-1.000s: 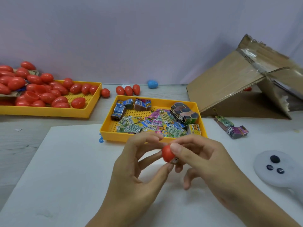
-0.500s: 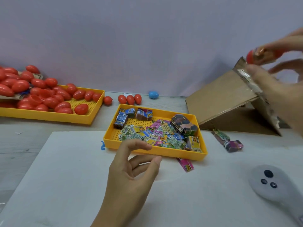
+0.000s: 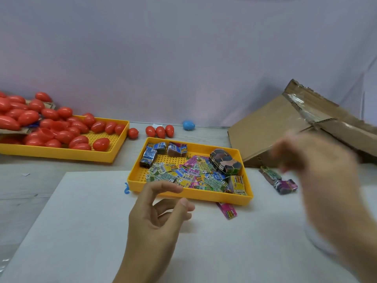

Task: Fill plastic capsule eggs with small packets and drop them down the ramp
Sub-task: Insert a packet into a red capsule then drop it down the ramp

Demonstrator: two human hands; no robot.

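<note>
Nearest, the left hand (image 3: 157,219) hovers over the white sheet (image 3: 71,231) on the worktop (image 3: 30,180), its grip apart: thumb and fingers loosely curved, nothing between them. The right hand (image 3: 318,174) is blurred at the right, above the sheet's edge; its fingers look relaxed and apart, and no egg shows in that grip, though the blur hides detail.

Just beyond the left fingertips sits the yellow tray of packets (image 3: 191,194), holding loose small packets (image 3: 195,176) and several banded bundles (image 3: 224,162). One pink packet (image 3: 227,210) lies on the sheet against the tray's near right corner, between the two hands and touched by neither. Two more bundles (image 3: 279,180) lie on the worktop to the tray's right, under the blurred right hand.

Farther left, a second yellow tray (image 3: 61,155) is heaped with red capsule eggs (image 3: 61,131), well apart from both grips. Four more red eggs (image 3: 160,131) stand loose on the worktop between the trays, and a blue egg (image 3: 188,125) lies by the back wall.

At far right the cardboard ramp (image 3: 271,127) slopes up behind the right hand, with clear tape along its top edge.
</note>
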